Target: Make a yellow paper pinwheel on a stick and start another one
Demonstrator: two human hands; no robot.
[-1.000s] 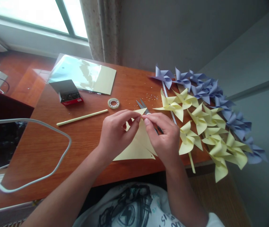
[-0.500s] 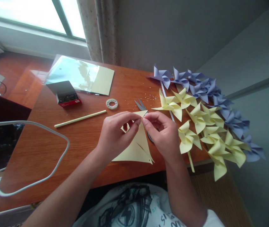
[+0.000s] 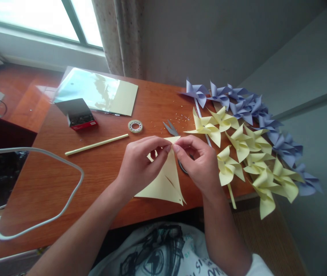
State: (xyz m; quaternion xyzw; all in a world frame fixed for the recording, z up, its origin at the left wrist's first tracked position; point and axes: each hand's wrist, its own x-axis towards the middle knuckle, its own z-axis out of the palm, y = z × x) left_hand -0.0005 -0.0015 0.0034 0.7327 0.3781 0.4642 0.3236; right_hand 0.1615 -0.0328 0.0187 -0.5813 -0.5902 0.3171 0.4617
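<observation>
A pale yellow sheet of cut paper (image 3: 163, 184) lies on the wooden table (image 3: 100, 168) in front of me, with slits running in from its corners. My left hand (image 3: 140, 163) and my right hand (image 3: 199, 163) both pinch its folded-up top corner, fingertips meeting at the middle. Grey scissors (image 3: 170, 127) lie just behind my fingers, partly hidden by my right hand.
Yellow pinwheels (image 3: 249, 153) and purple pinwheels (image 3: 255, 111) are piled along the table's right edge. A yellow stick (image 3: 96, 145), a tape roll (image 3: 135, 125), a red box of pins (image 3: 78, 114) and a clear folder (image 3: 97, 92) lie farther back. A white cable (image 3: 51, 161) loops at left.
My right hand has lifted off the sheet's right flap and pinches only its top corner. The sheet's lower edge has shifted slightly left, showing a slit.
</observation>
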